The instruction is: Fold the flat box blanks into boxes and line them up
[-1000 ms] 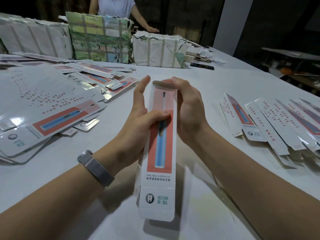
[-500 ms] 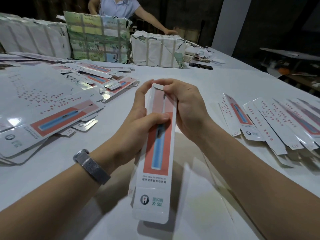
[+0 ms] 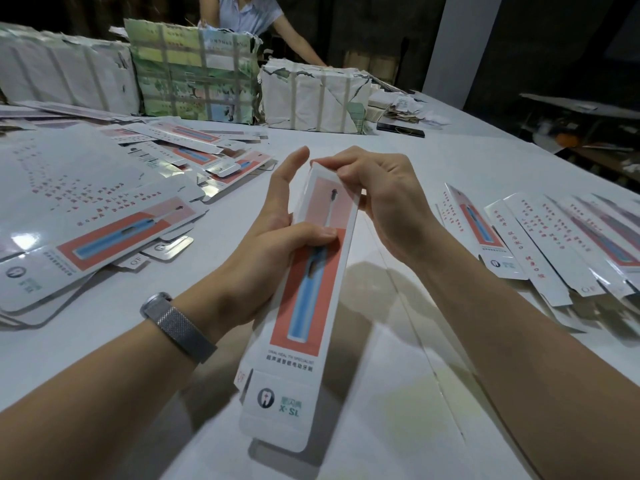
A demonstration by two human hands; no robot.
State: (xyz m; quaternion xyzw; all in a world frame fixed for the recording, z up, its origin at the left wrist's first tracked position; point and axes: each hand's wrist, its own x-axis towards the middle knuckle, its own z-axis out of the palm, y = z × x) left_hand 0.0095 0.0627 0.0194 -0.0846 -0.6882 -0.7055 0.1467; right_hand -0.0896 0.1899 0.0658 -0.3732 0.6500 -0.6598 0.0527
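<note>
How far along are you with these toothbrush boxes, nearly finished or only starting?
Early, it seems. Done: a short row of folded boxes lies lined up on the right. In hand: one box, held by the left hand while the right hand pinches its top flap; the bottom end looks open. Left: a big pile of flat blanks on the left, plus wrapped bundles behind.

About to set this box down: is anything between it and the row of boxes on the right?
Nothing visible. The box, held by the left hand and right hand, is separated from the row of boxes only by bare table.
</note>
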